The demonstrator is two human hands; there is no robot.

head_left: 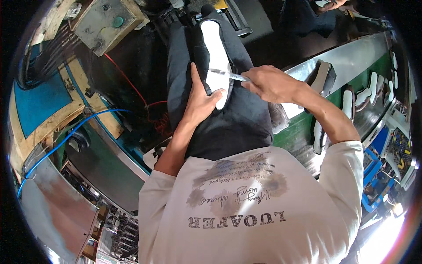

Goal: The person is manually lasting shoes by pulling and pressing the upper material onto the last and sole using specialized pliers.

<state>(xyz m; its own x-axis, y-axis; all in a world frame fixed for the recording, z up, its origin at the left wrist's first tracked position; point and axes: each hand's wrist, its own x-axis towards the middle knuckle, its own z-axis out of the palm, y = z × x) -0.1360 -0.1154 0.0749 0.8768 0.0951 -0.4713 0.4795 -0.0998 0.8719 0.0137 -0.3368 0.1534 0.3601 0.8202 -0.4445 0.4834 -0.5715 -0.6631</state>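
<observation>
A dark shoe [218, 57] lies bottom-up along my thighs, its white underside facing me. My left hand [201, 102] is closed round its near end on the left, with the thumb pressed on the white surface. In my right hand [269, 83] is a slim, pale tool [237, 77], gripped from the right. Its thin end reaches across the white underside, a little beyond my left thumb. Whether that end is a blade or a brush, I cannot tell.
On my right runs a green conveyor belt [299, 134] with a metal edge, carrying several white-bottomed shoes [323, 79]. A co-worker's hand [332, 5] shows at the far right. To the left are a grey control box [107, 26], a red cord [127, 79] and a blue hose [66, 138].
</observation>
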